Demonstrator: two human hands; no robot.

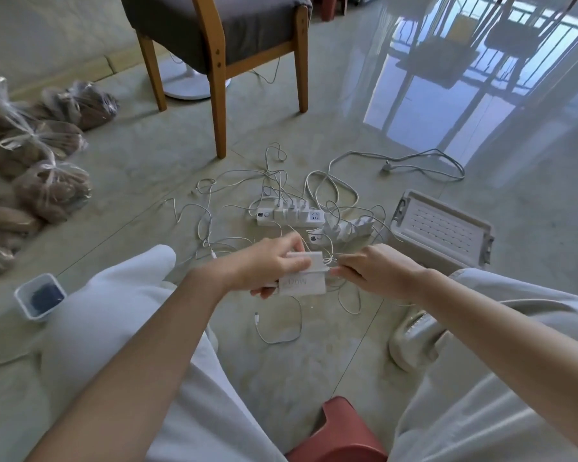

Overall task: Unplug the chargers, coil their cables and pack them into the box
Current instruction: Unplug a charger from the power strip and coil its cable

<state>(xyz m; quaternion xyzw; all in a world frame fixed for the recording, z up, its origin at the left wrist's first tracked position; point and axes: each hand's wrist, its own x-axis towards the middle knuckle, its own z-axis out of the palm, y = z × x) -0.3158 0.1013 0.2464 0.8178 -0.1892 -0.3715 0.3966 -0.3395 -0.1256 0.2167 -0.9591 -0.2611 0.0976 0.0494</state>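
The left hand (274, 265) has fingers and thumb curled round a white charger (302, 282), a block marked 120W, held low between the knees. Just beside it, the right hand (381, 273) pinches the thin white cable (349, 303) right where it leaves the block. That pinch point is my worry, since winding tight so close to the connector could kink the cable or strain the joint.

Below both hands the cable drops in slack loops to the floor, its free end (257, 316) lying under the left hand. Just beyond the hands the floor is a thicket of white wires crossing one another, so I'd guess a quick pull could snag other leads. A tug might drag the power strip (291, 217) ahead of the left hand, where several chargers sit plugged in. It might also drag the second strip (316, 236) ahead of the right.

The charger looks clean, squarish and smooth-sided, probably slippery in a loose grip.

The box (444, 228) lies beyond the right hand, pale plastic with side latches, slotted face up. It looks closed to me, though I can't be sure.
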